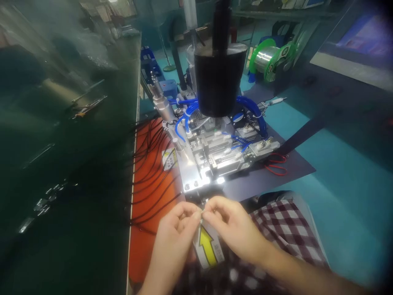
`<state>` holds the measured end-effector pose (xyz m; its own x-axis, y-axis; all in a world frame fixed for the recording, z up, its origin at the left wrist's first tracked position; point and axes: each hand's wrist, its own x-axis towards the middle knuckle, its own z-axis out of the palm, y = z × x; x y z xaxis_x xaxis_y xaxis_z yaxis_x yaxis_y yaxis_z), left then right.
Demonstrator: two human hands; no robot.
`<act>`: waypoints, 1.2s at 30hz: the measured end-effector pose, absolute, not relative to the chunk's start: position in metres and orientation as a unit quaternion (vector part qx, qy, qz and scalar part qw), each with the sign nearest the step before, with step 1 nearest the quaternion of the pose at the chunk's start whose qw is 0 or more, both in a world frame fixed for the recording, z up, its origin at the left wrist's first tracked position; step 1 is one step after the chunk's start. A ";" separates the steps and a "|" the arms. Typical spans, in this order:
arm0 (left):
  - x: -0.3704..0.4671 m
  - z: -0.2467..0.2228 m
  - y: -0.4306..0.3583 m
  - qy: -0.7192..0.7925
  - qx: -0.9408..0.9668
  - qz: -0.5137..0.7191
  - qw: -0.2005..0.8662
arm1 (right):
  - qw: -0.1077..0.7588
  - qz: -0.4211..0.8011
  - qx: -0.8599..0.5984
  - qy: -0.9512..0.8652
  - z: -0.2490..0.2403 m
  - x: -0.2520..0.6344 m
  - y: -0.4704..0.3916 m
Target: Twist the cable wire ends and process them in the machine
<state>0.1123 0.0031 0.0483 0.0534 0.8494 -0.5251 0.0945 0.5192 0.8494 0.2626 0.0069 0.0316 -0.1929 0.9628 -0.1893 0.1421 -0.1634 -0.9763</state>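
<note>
My left hand (181,227) and my right hand (231,223) meet fingertip to fingertip in front of a metal machine (211,151) with blue air tubes. Each hand is closed in a pinch. What the fingertips hold is too small to make out. Just below them shows a white label with a yellow arrow (207,246) pointing at the machine. Several black cables (153,176) lie on the orange surface (143,250) left of my hands, one end of them close by my left hand.
A black cylindrical lamp-like head (219,82) hangs over the machine. A green spool of silvery wire (265,59) stands at the back right. Red wire (278,164) loops at the machine's right. Checkered cloth (288,229) covers my lap. The dark green surface (76,246) fills the left.
</note>
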 end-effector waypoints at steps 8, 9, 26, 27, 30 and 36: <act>0.109 0.038 0.012 0.603 0.647 0.308 0.350 | 0.350 0.643 -0.489 -0.475 0.025 0.284 0.033; 0.107 0.037 0.012 0.592 0.669 0.307 0.328 | 0.342 0.651 -0.490 -0.468 0.025 0.285 0.034; 0.083 0.020 0.020 0.445 0.832 0.263 0.201 | 0.327 0.652 -0.510 -0.456 0.002 0.284 0.033; 0.083 0.019 0.020 0.443 0.835 0.261 0.194 | 0.327 0.652 -0.509 -0.457 0.001 0.284 0.033; 0.080 0.017 0.021 0.436 0.850 0.244 0.169 | 0.328 0.650 -0.508 -0.460 0.000 0.285 0.032; 0.075 0.010 0.022 0.417 0.860 0.242 0.170 | 0.336 0.635 -0.502 -0.481 -0.004 0.285 0.029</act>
